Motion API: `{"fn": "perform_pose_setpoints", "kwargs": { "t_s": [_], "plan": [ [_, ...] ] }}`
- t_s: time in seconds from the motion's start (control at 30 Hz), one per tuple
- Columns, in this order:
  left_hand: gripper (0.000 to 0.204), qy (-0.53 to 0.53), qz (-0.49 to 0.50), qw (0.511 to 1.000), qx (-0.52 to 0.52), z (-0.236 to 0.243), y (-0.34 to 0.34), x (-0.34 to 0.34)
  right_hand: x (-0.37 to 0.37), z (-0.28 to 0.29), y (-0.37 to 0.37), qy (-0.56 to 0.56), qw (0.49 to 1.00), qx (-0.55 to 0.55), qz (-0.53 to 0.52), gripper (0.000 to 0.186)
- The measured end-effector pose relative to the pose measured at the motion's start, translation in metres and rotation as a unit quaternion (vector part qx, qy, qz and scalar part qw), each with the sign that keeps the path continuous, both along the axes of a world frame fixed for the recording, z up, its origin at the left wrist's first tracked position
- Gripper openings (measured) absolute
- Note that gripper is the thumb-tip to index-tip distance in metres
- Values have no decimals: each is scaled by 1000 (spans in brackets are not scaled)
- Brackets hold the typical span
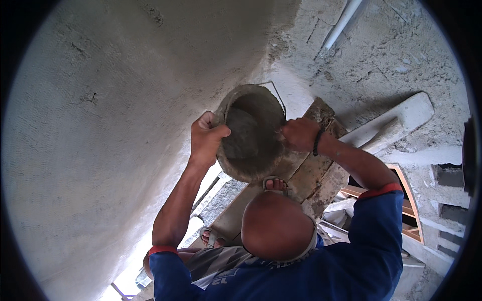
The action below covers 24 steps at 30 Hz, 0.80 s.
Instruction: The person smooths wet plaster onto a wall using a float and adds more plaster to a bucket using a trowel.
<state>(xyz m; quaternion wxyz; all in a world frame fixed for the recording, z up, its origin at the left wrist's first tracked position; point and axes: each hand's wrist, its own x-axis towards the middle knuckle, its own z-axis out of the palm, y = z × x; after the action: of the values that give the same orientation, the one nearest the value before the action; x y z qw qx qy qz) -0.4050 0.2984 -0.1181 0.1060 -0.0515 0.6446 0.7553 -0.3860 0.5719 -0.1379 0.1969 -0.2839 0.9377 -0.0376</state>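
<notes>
A round, mortar-caked bucket (pixel 273 150) is tilted with its mouth toward me. Grey mortar (pixel 241 133) coats its inside, and some lies at the bottom. A thin wire handle (pixel 275 92) stands out at its far right edge. My left hand (pixel 207 138) grips the left rim, thumb over the edge and fingers around the outside. At the right rim, my right hand (pixel 301 134) is closed with its knuckles up; a dark band circles that wrist. The right fingertips are partly hidden, but they appear to hold the rim.
Rough wooden planks (pixel 321 175) lie under my sandalled feet. A long pale float (pixel 401 120) with a handle rests against the rough wall at right. A plastered wall (pixel 90 150) rises at left. A white pipe (pixel 342 24) runs above, and a wooden frame (pixel 412 210) stands lower right.
</notes>
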Motion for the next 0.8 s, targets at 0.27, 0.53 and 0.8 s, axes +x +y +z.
{"fn": "perform_pose_setpoints", "kwargs": {
  "t_s": [0.27, 0.53, 0.8],
  "plan": [
    [22, -65, -17, 998, 14, 17, -26, 7, 47, -42, 36, 85, 982, -158, -65, 39],
    [22, -81, -23, 996, 0, 12, -39, 7, 25, -31, 40, 113, 986, -115, -48, 43],
    [22, -75, -2, 996, -54, -22, -95, 34, -9, 44, 25, 16, 989, -140, 36, 47]
  ]
}}
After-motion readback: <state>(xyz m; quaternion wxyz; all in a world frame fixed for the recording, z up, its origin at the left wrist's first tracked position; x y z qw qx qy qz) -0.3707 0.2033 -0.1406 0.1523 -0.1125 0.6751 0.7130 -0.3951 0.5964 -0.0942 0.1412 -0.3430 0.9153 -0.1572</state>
